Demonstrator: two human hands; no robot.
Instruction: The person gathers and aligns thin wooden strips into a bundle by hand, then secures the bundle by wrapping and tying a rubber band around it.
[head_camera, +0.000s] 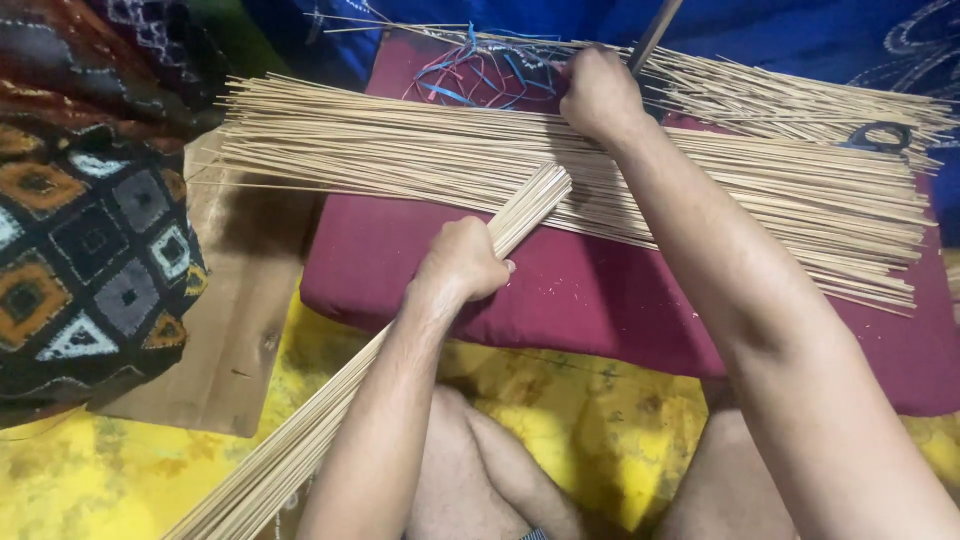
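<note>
My left hand (462, 262) is closed around a bundle of thin pale sticks (300, 440) that slants from the lower left up to the middle, its tip (545, 190) resting on a wide spread of loose sticks (400, 150). That spread lies across a maroon cushion (600, 300). My right hand (598, 92) reaches over the spread to its far side, fingers curled on the sticks beside a thin dark rod (655, 35). What the right hand's fingers pinch is hidden.
Blue and red plastic strings (470, 80) lie on the cushion's far edge. Black scissors (880, 135) rest on the sticks at right. A wooden board (235, 330) and patterned fabric (90, 250) are at left. A yellow cloth (580, 410) covers the floor beneath my bare legs (480, 480).
</note>
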